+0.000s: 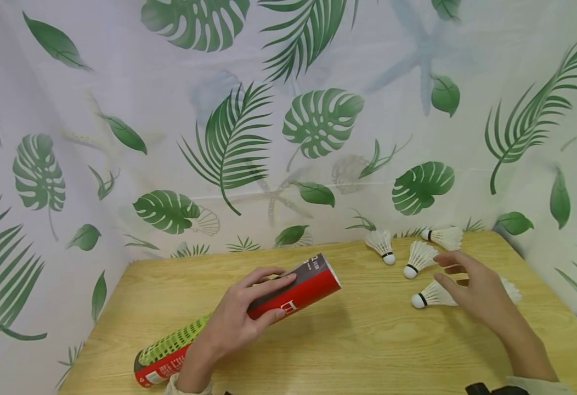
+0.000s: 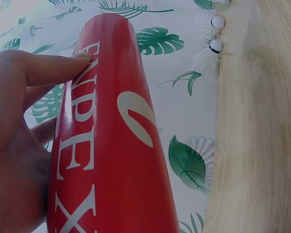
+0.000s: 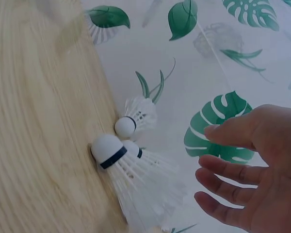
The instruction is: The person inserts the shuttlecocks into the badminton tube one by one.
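My left hand [image 1: 236,312] grips a red, grey and green shuttlecock tube [image 1: 308,280], its fingers over the top and its thumb along the near side. The tube lies slanted, its right end tilted up. In the left wrist view, white lettering runs along the red tube [image 2: 119,73]. My right hand [image 1: 476,285] hovers over a white shuttlecock [image 1: 434,295], fingers loosely bent and apart, with nothing between them. That hand hides part of the shuttlecock, and white feathers show past its far side. In the right wrist view, the nearest shuttlecock [image 3: 109,150] sits left of the fingertips.
More shuttlecocks lie at the back right: one leftmost [image 1: 381,247], one beside the right fingertips [image 1: 419,258] and one at the back [image 1: 443,237]. The wooden table [image 1: 367,351] ends at a leaf-patterned cloth [image 1: 318,214] behind and at both sides.
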A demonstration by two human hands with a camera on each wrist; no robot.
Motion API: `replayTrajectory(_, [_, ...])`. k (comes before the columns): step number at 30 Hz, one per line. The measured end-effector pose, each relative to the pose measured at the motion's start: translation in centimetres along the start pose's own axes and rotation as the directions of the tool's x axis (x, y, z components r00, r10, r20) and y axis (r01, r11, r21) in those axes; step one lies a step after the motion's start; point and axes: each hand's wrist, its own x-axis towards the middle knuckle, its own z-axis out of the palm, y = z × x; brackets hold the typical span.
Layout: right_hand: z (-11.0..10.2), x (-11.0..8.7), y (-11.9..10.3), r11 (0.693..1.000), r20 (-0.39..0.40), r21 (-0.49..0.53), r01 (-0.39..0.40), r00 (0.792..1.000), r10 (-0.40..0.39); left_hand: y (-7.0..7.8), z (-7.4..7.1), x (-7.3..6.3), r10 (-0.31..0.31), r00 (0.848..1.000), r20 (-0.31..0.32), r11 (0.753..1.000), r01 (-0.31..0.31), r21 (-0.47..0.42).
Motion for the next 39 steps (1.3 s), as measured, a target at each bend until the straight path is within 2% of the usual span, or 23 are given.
replayTrajectory(4, [-0.1, -0.2, 1.0, 1.000, 0.034, -0.024, -0.011, 0.999, 0.012, 0.0, 0.0, 0.0, -0.006, 1.000, 0.009, 1.000, 0.006, -0.008])
replayTrajectory(7, [-0.1, -0.3, 1.6, 0.999, 0.093, -0.025, -0.030, 0.995, 0.032, 0.1, 0.0, 0.0, -0.005, 1.000, 0.011, 1.000, 0.005, -0.011])
replayTrajectory(11, [0.1, -0.3, 2.2, 0.997, 0.201, -0.027, -0.073, 0.977, 0.077, 0.1, 0.0, 0.0, -0.007, 1.000, 0.011, 1.000, 0.007, -0.012])
replayTrajectory(15, [0.7, -0.4, 2.8, 0.995, 0.249, -0.037, -0.088, 0.964, 0.095, 0.0, 0.0, -0.1, -0.002, 1.000, 0.011, 1.000, 0.002, -0.005])
replayTrajectory(24, [1.6, -0.6, 3.7, 0.998, 0.219, -0.034, -0.055, 0.974, 0.061, 0.0, 0.2, -0.1, -0.012, 1.000, 0.018, 1.000, 0.012, 0.000])
replayTrajectory(39, [1.6, -0.4, 3.4, 0.995, 0.200, 0.046, -0.083, 0.977, 0.073, 0.0, 0.3, 0.1, -0.007, 1.000, 0.027, 1.000, 0.007, 0.003])
